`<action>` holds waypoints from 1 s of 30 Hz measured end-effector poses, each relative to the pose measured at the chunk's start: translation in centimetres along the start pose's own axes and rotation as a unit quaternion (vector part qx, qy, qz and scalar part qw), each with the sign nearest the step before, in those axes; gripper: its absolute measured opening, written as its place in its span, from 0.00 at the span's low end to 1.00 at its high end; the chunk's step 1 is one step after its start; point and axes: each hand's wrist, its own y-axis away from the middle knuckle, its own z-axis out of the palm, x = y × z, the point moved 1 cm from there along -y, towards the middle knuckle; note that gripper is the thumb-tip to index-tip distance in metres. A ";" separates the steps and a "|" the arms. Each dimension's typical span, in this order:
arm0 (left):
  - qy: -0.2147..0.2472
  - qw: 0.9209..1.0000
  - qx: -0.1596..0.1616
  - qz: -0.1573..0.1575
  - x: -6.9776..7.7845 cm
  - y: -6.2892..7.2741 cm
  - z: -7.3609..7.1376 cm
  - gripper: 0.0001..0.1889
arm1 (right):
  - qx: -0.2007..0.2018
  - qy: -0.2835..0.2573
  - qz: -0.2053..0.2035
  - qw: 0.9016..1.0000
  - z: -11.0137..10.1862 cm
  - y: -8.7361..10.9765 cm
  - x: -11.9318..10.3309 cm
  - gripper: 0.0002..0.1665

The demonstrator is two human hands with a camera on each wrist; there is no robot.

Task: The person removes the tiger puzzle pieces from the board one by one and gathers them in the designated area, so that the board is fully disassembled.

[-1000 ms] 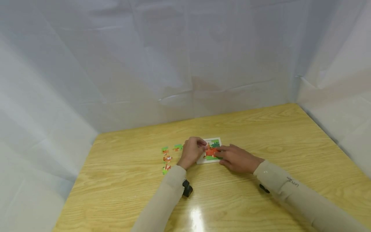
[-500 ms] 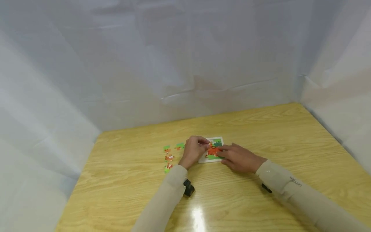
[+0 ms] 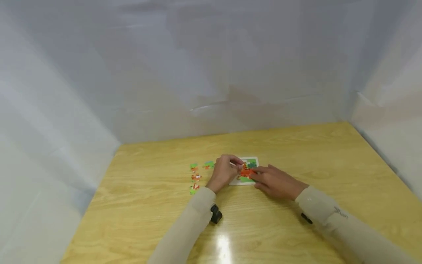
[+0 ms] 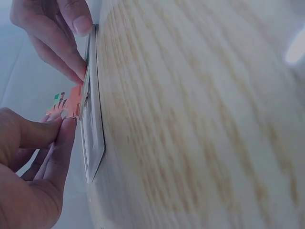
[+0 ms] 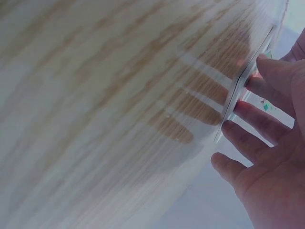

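Note:
A small jigsaw puzzle in a white-bordered tray (image 3: 235, 182) lies on the table, showing green and orange picture parts. My left hand (image 3: 224, 172) reaches over its left side. In the left wrist view, thumb and fingers pinch an orange puzzle piece (image 4: 73, 101) that stands tilted up from the tray. From the right, my right hand (image 3: 278, 183) rests its fingertips on the assembled orange part. Its fingers (image 5: 259, 119) are spread and nearly straight along the tray's edge in the right wrist view. The left hand hides part of the tray.
Left of the tray lie several loose puzzle pieces, among them one with a cartoon tiger face (image 3: 196, 177) and a green-edged one (image 3: 208, 165). The wooden table (image 3: 148, 212) meets a white sheet (image 3: 165, 91) at its back.
The whole scene shifts a little to the right as the head camera moves. Both hands stay at the puzzle, with only slight finger motion by the left hand.

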 end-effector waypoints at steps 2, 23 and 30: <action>0.002 1.000 -0.001 -0.002 0.0 -0.1 0.2 0.05 | -0.005 -0.004 0.003 1.000 0.0 0.1 0.1 0.24; 0.022 1.000 -0.007 0.016 -0.3 -0.2 1.8 0.07 | 0.005 -0.024 0.008 1.000 1.1 1.2 0.9 0.22; -0.017 0.999 -0.006 0.032 0.2 -0.6 2.4 0.07 | 0.005 -0.015 -0.001 1.000 0.7 1.6 1.5 0.22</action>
